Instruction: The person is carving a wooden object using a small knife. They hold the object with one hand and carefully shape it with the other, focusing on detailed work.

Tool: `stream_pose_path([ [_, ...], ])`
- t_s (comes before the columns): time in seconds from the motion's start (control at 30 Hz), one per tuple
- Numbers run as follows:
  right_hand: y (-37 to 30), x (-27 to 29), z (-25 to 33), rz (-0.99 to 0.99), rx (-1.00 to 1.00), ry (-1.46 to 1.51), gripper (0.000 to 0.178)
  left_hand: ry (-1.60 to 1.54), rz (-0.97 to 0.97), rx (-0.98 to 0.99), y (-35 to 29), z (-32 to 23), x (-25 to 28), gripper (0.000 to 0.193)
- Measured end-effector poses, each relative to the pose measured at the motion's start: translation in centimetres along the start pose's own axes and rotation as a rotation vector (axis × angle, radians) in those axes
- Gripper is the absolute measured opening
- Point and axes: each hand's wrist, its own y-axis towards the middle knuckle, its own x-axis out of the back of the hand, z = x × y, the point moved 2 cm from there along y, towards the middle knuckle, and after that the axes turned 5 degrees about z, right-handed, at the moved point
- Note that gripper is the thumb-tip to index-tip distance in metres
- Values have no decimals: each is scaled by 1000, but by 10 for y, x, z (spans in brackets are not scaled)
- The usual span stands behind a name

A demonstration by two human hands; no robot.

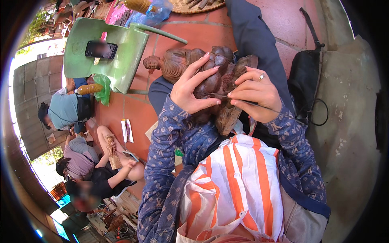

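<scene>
A dark brown wood carving (175,66) lies across my lap, its small figure's head pointing left and rounded, lumpy forms at its middle. Over those lumps my left hand (188,92) is spread, fingers on top and thumb below, gripping the piece. Pinched in my right hand (257,95) is a thin, dark, pointed carving tool (222,95). Its tip meets the carving close to my left thumb, and its shaft runs back under my right palm. A ring shows on one right finger. The carving's underside is hidden.
A green plastic chair (123,60) stands ahead on the left, holding a phone (101,49). A black bag (304,73) lies at my right. People sit at the left, one holding a pale wood carving (112,152). A woven tray (190,7) rests on the tiled floor (133,107).
</scene>
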Motion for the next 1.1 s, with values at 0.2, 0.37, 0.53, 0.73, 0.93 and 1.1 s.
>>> stream_pose_path([
  [0.2,-4,-13,1,-35,-16,-15,12,353,98,-110,13,0,7,76],
  [0.37,-7,-13,-1,-54,17,9,15,197,15,-225,11,4,1,60],
  [0.53,-7,-4,-2,-50,35,9,17,177,-85,-222,12,1,-5,52],
  [0.73,-6,11,-2,-114,35,91,20,111,-108,-131,10,5,-6,59],
  [0.93,0,1,4,20,85,-11,18,124,18,-40,5,-12,-4,80],
  [1.1,1,-6,5,30,68,-44,19,174,17,-40,10,-5,-1,75],
])
